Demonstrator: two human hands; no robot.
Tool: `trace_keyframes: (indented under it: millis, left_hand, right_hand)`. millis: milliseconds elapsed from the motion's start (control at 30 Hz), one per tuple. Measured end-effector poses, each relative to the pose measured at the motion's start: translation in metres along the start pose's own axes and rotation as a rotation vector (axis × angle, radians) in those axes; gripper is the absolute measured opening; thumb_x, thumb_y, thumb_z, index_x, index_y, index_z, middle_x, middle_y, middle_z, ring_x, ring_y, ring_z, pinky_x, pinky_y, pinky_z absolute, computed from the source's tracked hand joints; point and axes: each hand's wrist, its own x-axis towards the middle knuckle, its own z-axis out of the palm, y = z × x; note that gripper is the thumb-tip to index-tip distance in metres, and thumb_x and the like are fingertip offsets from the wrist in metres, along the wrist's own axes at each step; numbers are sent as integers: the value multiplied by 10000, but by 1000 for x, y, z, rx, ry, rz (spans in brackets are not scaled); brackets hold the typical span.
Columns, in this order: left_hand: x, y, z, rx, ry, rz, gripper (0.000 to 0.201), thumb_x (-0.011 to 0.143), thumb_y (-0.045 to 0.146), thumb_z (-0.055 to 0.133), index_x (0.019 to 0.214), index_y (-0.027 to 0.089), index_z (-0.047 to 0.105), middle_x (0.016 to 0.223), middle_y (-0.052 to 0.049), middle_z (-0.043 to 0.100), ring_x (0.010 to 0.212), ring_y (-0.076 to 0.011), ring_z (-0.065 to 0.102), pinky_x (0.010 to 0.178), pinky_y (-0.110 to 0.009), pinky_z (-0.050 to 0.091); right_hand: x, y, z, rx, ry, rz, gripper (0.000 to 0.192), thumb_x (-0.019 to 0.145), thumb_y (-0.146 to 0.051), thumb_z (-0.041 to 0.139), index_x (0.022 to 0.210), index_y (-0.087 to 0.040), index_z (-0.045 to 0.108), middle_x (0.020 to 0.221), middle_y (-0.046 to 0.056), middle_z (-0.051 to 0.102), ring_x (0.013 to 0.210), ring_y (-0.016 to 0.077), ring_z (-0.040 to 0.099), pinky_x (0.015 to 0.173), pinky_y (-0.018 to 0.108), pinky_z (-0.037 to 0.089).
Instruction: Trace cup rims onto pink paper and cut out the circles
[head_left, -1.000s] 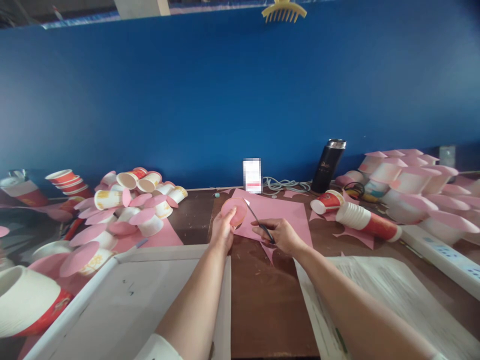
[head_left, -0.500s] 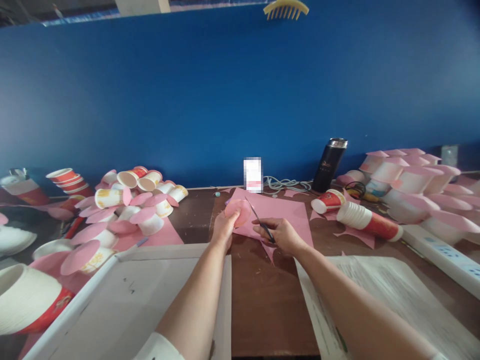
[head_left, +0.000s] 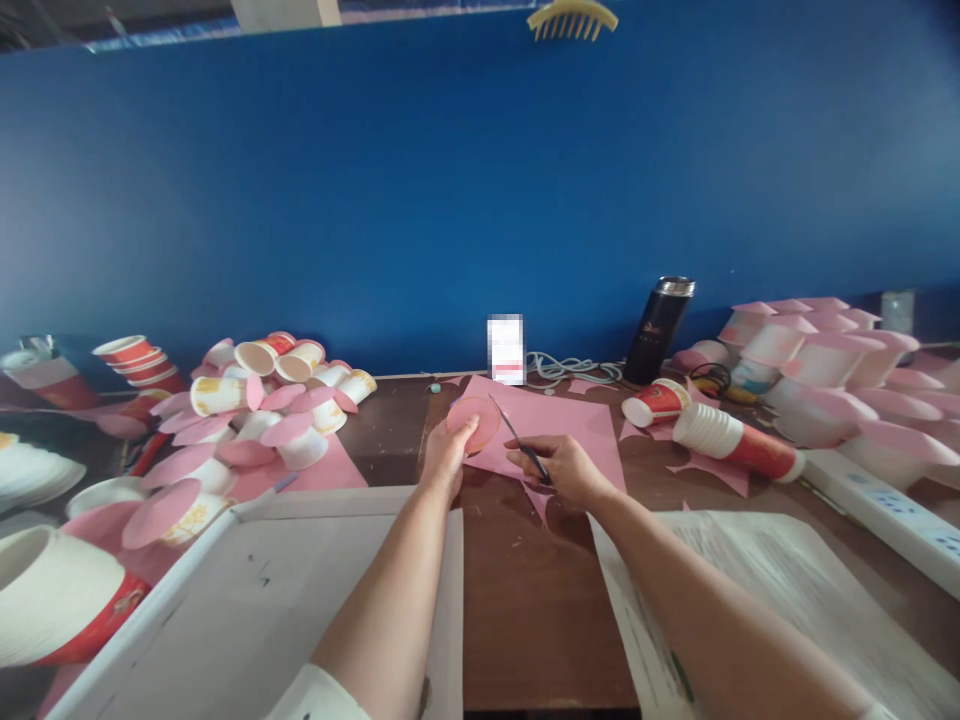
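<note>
My left hand (head_left: 448, 455) holds a round pink paper disc (head_left: 475, 422) upright over the brown table. My right hand (head_left: 562, 468) grips a pair of dark scissors (head_left: 517, 441) whose blades point up and left, with the tip next to the disc's right edge. Beneath both hands lies a large pink paper sheet (head_left: 574, 425) with cut edges.
Left: a heap of paper cups with pink discs (head_left: 255, 420) and a white tray (head_left: 247, 600). Right: a stack of cups lying down (head_left: 731, 440), pink-topped cups (head_left: 817, 360), a black flask (head_left: 658, 330), a white power strip (head_left: 885, 510), printed paper (head_left: 787, 590). Cables (head_left: 570, 370) by the blue wall.
The disc in my left hand has turned and shifted slightly to the right, toward the scissor blades. My right hand with the scissors has stayed almost in place.
</note>
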Motion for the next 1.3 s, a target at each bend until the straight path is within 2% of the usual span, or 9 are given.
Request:
trace_keyframes:
  millis: [567, 1000, 1300]
  left_hand:
    - [-3, 8, 1, -50, -4, -20, 443, 587, 375, 810, 921, 117, 674, 863, -112, 708, 759, -223, 666, 687, -341, 532]
    - [3, 3, -6, -35, 3, -17, 510, 583, 435, 808, 949, 109, 670, 854, -113, 704, 733, -214, 669, 681, -352, 555]
    - [3, 7, -6, -25, -1, -35, 449, 587, 391, 811, 903, 103, 670, 846, -111, 695, 760, -221, 669, 685, -351, 558]
  right_hand:
    - [-3, -8, 0, -50, -1, 53, 559, 635, -524, 755, 1000, -104, 706, 525, -28, 461, 440, 56, 378, 447, 225, 285]
    - [2, 1, -1, -90, -2, 15, 579, 637, -540, 744, 1014, -103, 708, 500, -31, 452, 436, 60, 363, 439, 224, 269]
    - [2, 0, -1, -101, -6, -11, 587, 614, -544, 757, 992, -97, 721, 496, -28, 455, 436, 60, 357, 429, 223, 263]
